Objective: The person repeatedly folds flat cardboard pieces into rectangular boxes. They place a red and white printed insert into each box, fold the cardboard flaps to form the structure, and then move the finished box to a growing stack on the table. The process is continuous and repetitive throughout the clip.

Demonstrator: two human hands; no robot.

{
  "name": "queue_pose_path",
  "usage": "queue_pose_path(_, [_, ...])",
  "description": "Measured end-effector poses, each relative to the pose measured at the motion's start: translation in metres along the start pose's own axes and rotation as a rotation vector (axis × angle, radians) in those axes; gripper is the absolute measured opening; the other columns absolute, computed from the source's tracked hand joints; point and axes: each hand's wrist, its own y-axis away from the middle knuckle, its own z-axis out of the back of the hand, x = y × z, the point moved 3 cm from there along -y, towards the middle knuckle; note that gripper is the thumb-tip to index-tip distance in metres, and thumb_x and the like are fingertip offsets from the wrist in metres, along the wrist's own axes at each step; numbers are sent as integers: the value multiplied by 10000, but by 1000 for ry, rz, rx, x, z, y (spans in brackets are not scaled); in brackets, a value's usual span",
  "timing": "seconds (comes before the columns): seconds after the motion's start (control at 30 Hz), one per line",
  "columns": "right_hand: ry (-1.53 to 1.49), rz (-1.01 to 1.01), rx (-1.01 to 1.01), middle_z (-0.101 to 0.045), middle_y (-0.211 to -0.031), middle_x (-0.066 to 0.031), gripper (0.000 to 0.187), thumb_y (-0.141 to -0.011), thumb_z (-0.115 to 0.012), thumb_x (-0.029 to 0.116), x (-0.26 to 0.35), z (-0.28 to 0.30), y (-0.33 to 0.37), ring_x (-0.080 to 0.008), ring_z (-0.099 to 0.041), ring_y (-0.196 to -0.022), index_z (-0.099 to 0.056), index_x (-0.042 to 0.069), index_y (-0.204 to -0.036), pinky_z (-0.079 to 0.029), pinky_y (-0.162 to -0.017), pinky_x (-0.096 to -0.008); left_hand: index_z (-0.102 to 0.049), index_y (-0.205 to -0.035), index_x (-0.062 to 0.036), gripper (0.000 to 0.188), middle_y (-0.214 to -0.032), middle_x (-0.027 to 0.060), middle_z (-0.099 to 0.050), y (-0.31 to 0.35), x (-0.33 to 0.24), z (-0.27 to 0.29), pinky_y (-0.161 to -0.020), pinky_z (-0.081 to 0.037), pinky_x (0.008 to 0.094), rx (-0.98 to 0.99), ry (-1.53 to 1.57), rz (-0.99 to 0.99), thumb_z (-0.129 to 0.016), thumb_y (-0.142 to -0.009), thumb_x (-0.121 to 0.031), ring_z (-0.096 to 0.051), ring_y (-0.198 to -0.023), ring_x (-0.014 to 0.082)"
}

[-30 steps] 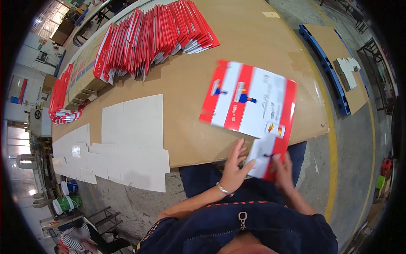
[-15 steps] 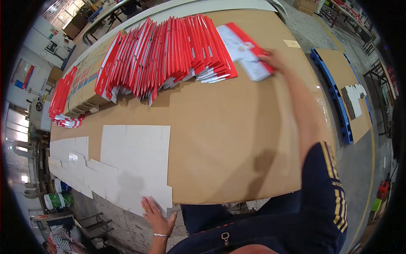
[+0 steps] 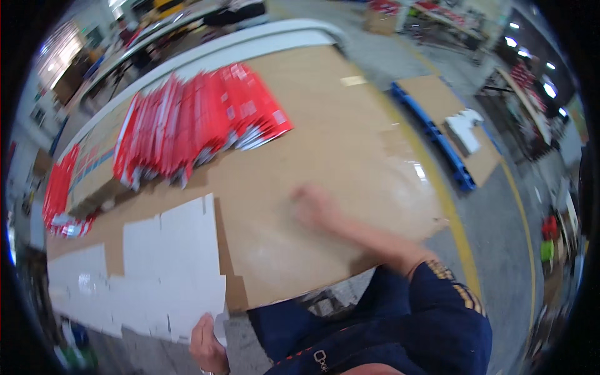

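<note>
At the near left of the table lies a white cardboard sheet (image 3: 178,265) with stepped, cut edges. My left hand (image 3: 207,344) pinches its near right corner; a shadow runs along the sheet's right edge, which seems slightly raised. My right hand (image 3: 312,205), smeared by motion, is over the bare brown middle of the table, right of the sheet; its fingers cannot be made out. Farther off, a long row of folded red and white cartons (image 3: 187,122) leans in an overlapping fan, apart from both hands.
The brown cardboard-topped table (image 3: 350,144) has a pale rim at its far side. A brown carton (image 3: 94,178) and more red folded pieces (image 3: 59,194) stand at the row's left end. Right of the table, a blue pallet (image 3: 431,131) carries brown board and a white piece.
My right hand has come back toward me from the far right, and the red and white carton it held is out of it. My left hand now grips the sheet's corner. The view has turned.
</note>
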Motion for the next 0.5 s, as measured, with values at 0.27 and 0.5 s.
queue_pose_path(0.27, [-26,439,213,-625,-1049,-118,252,-807,-629,112,144,-34,146,-296,-588,-1025,-611,54,-1052,-458,-931,-428,-592,-1249,-37,437,-1167,197,-634,3,-109,-35,-859,-541,383,69,373,-392,-692,-829,-106,-633,-1042,331])
queue_pose_path(0.5, [26,140,-14,-612,-941,-82,272,-737,-569,-110,83,94,166,-295,-585,-954,-623,69,-934,-476,-850,-390,-615,-1161,15,510,-1197,175,-624,-9,-96,-39,-1006,-439,455,73,29,-335,-658,-658,96,-568,-1153,377])
